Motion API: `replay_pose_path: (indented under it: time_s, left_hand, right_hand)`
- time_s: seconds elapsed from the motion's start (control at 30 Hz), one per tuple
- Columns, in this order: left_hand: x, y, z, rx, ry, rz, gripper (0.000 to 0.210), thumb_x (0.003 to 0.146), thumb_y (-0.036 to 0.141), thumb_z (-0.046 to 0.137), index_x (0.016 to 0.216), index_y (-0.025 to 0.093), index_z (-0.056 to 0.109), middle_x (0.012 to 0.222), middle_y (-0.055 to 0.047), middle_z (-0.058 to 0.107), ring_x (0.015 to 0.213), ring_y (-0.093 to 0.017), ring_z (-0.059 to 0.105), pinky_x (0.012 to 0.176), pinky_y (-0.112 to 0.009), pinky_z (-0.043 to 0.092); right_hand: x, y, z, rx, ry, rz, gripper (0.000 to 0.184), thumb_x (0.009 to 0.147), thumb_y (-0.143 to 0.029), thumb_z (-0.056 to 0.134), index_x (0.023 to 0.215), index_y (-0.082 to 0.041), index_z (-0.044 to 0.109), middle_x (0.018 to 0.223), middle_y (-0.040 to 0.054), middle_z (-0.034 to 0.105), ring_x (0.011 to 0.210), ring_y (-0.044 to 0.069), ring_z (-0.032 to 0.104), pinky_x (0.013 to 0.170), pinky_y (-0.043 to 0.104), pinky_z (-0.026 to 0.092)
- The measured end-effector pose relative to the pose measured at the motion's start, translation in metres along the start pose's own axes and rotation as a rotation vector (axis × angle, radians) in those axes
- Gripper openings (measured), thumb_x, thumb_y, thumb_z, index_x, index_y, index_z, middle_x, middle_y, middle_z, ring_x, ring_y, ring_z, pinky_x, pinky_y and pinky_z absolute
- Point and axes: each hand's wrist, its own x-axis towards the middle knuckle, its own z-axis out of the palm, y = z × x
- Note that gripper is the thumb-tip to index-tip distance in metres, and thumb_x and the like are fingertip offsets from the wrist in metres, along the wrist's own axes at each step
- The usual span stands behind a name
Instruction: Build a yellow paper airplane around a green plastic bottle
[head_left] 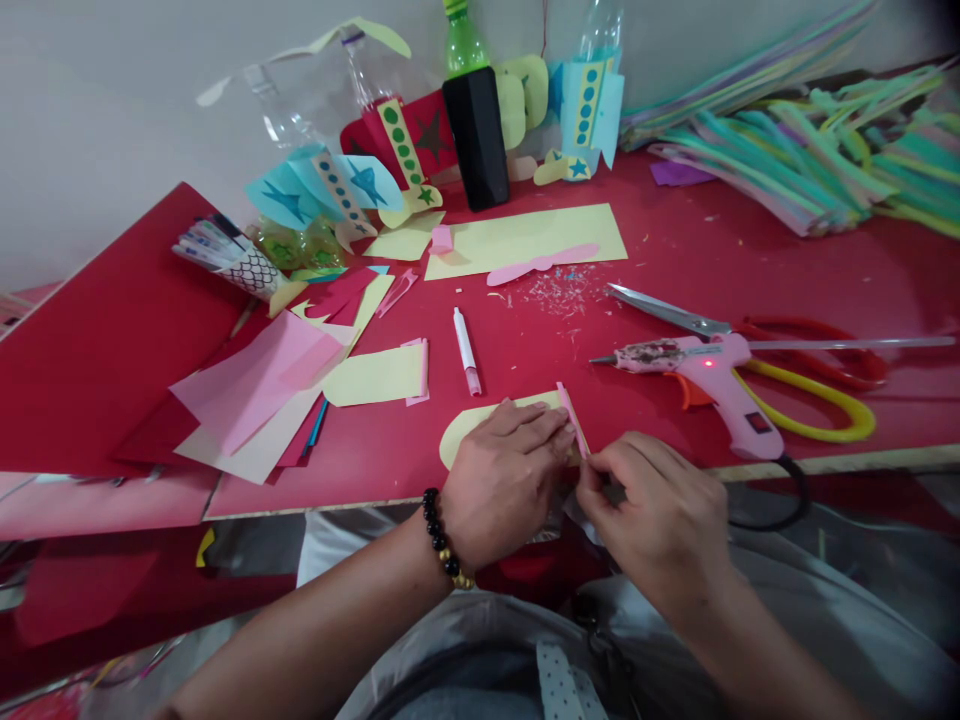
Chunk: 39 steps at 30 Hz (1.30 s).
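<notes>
My left hand (502, 470) lies flat, pressing on a pale yellow paper piece (454, 435) with a rounded left end, close to the table's front edge. Along that piece's right end runs a narrow pink paper strip (571, 415). Thumb and forefinger of my right hand (652, 490) pinch together at the strip's near end. To the upper left rests a similar yellow piece (375, 375) with a pink strip (420, 370) at its right end. A white pen (465, 350) sits beyond my left hand.
Right of my hands, a pink glue gun (720, 375), its red light lit, overlaps large scissors (701, 322). Decorated plastic bottles (592, 110) and a black phone (478, 135) stand at the back. Paper sheets (255, 380) and a pen cup (251, 270) are left; coloured sticks (787, 170) lie far right.
</notes>
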Motion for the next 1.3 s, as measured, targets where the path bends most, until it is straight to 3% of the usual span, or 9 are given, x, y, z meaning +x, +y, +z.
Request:
replay_pose_path:
  time_s: [1.13,1.3]
  left_hand:
    - [0.0004,-0.0012,0.0021,0.016,0.019,0.032,0.026,0.093,0.019,0.050,0.113,0.015,0.066,0.122,-0.007,0.069,0.114,-0.021,0.063,0.105,-0.041,0.048]
    - [-0.0013,-0.0018,0.0039,0.028,0.052,0.043,0.027,0.093,0.017,0.050,0.114,0.015,0.067,0.123,-0.007,0.069,0.114,-0.021,0.063,0.105,-0.040,0.049]
  right_hand:
    - [-0.0003,0.0004,0.0028,-0.050,0.007,0.003,0.021,0.078,-0.014,0.059,0.060,-0.020,0.051,0.058,-0.0005,0.053,0.057,0.015,0.053,0.056,0.030,0.034]
    - [-0.0016,0.0091,-0.0014,0.170,0.018,0.005,0.016,0.079,-0.014,0.062,0.066,-0.019,0.056,0.060,-0.0011,0.054,0.059,0.013,0.052,0.058,0.028,0.038]
